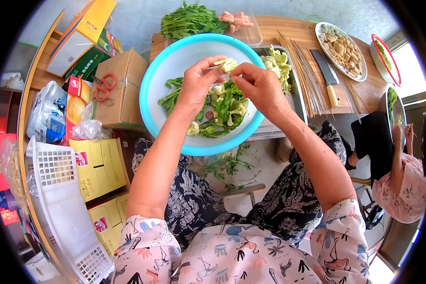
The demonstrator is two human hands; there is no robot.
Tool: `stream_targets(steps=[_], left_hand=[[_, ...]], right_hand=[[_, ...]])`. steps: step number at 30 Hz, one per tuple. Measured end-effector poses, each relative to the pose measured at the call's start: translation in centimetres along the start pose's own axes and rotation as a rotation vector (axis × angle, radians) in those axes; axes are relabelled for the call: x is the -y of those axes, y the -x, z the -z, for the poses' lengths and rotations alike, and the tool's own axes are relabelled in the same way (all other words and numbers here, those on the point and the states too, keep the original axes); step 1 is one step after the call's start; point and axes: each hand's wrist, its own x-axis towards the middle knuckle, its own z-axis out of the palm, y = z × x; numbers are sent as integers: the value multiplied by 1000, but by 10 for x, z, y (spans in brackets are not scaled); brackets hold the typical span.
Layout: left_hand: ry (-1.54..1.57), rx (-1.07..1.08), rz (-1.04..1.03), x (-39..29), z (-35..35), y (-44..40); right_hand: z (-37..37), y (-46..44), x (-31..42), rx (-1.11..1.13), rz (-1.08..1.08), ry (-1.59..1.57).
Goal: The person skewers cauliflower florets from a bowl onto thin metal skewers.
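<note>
Head view: my left hand (214, 71) has a cauliflower floret (228, 64) pinched above the blue-rimmed basin (145, 102). My right hand's (236, 75) fingertips are drawn together just beside it; can't tell if they hold anything. Progress, my read: partly done. Small florets (238, 112) sit among leafy greens (169, 101) in the basin; more cauliflower (278, 65) remains in the metal tray (297, 96).

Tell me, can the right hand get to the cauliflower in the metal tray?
Probably yes: the cauliflower looks close beside the right hand, just past the rim of the blue-rimmed bowl, and nothing seems to cover its top.
</note>
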Motion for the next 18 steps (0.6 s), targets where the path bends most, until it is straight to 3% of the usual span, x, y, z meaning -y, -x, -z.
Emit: stream_targets(steps=[9,14,18], left_hand=[[164,26,-37,-1,-4,2],[200,-11,-94,1,0,0],[286,6,-82,2,1,0]], right_hand=[[0,3,8,-8,20,97],[3,-1,6,46,-93,-183],[4,0,11,81,-128,-194]])
